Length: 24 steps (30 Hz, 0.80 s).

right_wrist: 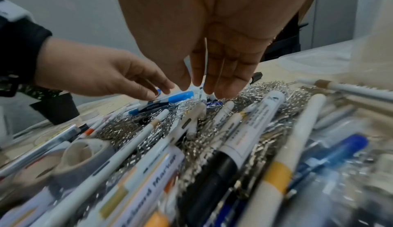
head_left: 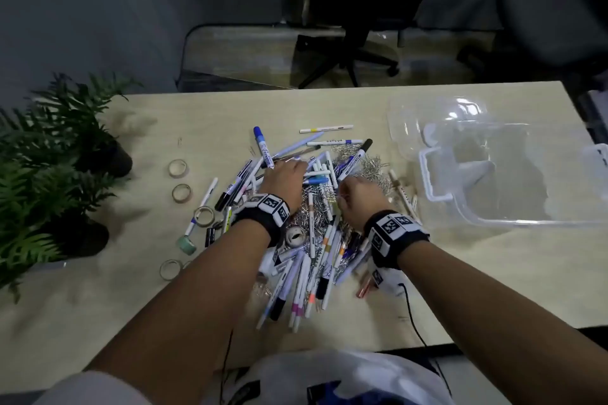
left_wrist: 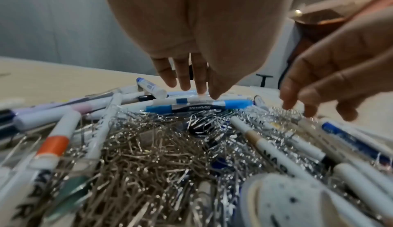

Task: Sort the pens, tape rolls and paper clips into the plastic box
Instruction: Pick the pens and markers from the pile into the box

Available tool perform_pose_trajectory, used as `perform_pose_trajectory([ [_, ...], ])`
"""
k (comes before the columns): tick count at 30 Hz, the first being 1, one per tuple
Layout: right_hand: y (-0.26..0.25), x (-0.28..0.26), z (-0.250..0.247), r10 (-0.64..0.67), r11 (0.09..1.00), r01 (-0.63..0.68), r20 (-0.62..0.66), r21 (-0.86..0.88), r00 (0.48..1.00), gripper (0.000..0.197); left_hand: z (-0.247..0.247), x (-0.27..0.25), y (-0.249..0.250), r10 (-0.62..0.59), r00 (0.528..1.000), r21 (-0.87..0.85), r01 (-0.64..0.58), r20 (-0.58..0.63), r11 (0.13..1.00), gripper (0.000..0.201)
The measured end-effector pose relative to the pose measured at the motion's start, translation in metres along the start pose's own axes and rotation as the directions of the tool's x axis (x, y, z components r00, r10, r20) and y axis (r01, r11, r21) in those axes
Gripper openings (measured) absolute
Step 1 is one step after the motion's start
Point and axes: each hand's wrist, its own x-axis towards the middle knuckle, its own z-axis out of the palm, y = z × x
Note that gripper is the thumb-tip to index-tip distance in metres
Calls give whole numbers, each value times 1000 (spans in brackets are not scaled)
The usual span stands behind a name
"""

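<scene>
A heap of pens (head_left: 306, 273) and silver paper clips (head_left: 316, 207) lies mid-table. My left hand (head_left: 296, 168) reaches into its far side, and the straight fingers (left_wrist: 199, 82) touch a white pen beside a blue marker (left_wrist: 199, 108). My right hand (head_left: 348, 187) hovers just to the right; its fingers (right_wrist: 221, 79) point down onto the paper clips (right_wrist: 244, 94) and hold nothing. The clear plastic box (head_left: 526, 223) stands at the right. Several tape rolls (head_left: 178, 168) lie left of the heap, and one more tape roll (head_left: 295, 237) sits in it.
Two potted ferns (head_left: 49, 148) stand along the left edge. A clear lid (head_left: 437, 118) lies behind the box. A white plastic bag (head_left: 345, 378) is at the near edge, and a black cable (head_left: 411, 316) trails off it. An office chair (head_left: 352, 52) stands beyond the table.
</scene>
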Motion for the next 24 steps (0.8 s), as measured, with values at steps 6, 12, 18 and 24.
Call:
perform_pose_trajectory([
  [6, 1, 20, 6, 48, 999, -48, 42, 1, 998, 17, 1, -3, 13, -58, 996, 139, 48, 69, 989, 41],
  [12, 8, 33, 10, 96, 995, -96, 123, -8, 988, 33, 5, -12, 14, -134, 979, 208, 100, 156, 973, 28],
  [18, 15, 39, 5, 100, 995, -91, 276, -45, 956, 12, 1, -6, 12, -120, 989, 76, 114, 84, 991, 18],
  [24, 11, 50, -4, 142, 987, -150, 125, 52, 982, 20, -14, 12, 26, -268, 959, -319, 282, 88, 905, 25],
])
